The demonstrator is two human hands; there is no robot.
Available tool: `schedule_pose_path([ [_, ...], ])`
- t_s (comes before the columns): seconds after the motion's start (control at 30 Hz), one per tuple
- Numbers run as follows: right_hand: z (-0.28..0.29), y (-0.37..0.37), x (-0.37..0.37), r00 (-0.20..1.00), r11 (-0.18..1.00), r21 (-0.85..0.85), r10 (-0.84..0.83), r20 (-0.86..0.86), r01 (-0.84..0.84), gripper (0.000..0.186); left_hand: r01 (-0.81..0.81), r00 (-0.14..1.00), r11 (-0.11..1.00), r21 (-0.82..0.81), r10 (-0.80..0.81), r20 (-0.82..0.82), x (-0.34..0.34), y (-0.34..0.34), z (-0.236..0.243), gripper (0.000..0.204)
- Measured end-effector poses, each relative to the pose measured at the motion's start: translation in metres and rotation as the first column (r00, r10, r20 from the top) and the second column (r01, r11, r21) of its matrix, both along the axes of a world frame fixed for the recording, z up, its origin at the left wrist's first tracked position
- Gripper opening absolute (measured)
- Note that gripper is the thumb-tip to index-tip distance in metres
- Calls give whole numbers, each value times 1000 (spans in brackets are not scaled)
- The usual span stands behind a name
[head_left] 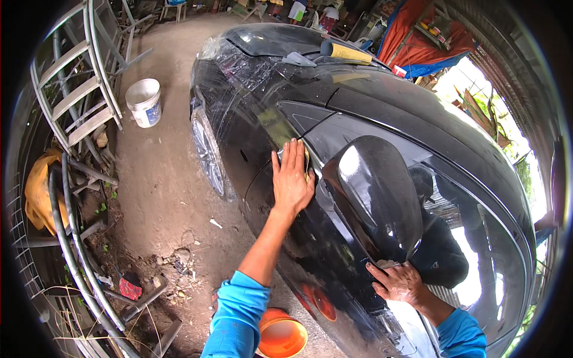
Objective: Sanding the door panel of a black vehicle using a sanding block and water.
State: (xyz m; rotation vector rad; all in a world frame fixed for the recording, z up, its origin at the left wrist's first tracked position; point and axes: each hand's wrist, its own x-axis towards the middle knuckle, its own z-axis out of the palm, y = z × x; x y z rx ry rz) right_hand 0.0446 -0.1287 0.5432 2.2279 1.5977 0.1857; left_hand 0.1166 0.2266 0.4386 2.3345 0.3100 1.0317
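My left hand point(292, 179) presses with straight fingers on a thin yellowish pad point(306, 156) against the black car body point(250, 149), just ahead of the side mirror point(373, 194); what the pad is made of is unclear. My right hand point(399, 281) rests with spread fingers on the door just below the mirror. Something pale shows at its fingers, too hidden to name. The car's surface has wet or whitish smears toward the front wheel point(209, 158).
An orange bucket point(283, 331) stands below my arms by the car. At left are a white bucket point(143, 104), a metal ladder point(68, 104), bent tubes and rubble. A yellow cylinder point(349, 52) lies on the bonnet. People point(328, 18) appear in the far background.
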Motion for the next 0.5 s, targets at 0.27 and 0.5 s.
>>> schedule_pose_path([
  [0.27, -1, -5, -2, 999, 999, -36, -37, -28, 36, 50, 55, 997, 996, 69, -52, -56, -15, -8, -3, 76],
  [0.5, 0, -5, 5, 998, 999, 50, 7, -67, -4, 52, 38, 989, 996, 81, -26, -145, -31, -75, -18, 77],
])
